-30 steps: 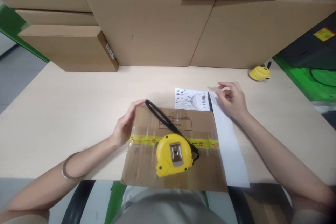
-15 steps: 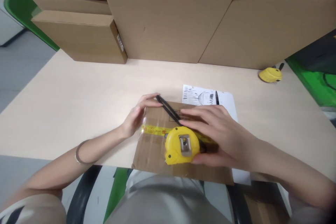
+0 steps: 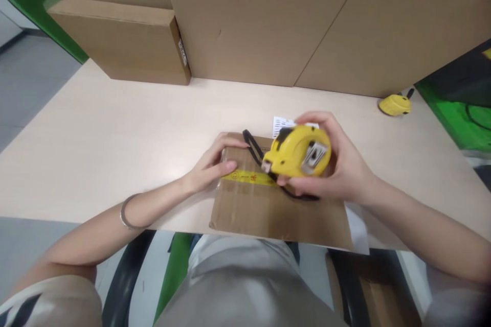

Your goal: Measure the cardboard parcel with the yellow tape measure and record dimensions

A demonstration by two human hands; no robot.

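Two hands are working mid-frame: with our right hand (image 3: 349, 173) we are clamping the tape measure (image 3: 297, 153) above the box (image 3: 249, 212), right of centre. With our left hand (image 3: 207, 166), thumb and fingers apart, we are touching the box's upper-left corner. Because we are leaving the strap (image 3: 252, 145) looping near those fingertips, it could snag and tug our grip loose. We are also keeping the box at the table's lower edge, so a push could tip it.

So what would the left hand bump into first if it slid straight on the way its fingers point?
Probably the black strap, right by the fingertips of the left hand, though depth is unclear.
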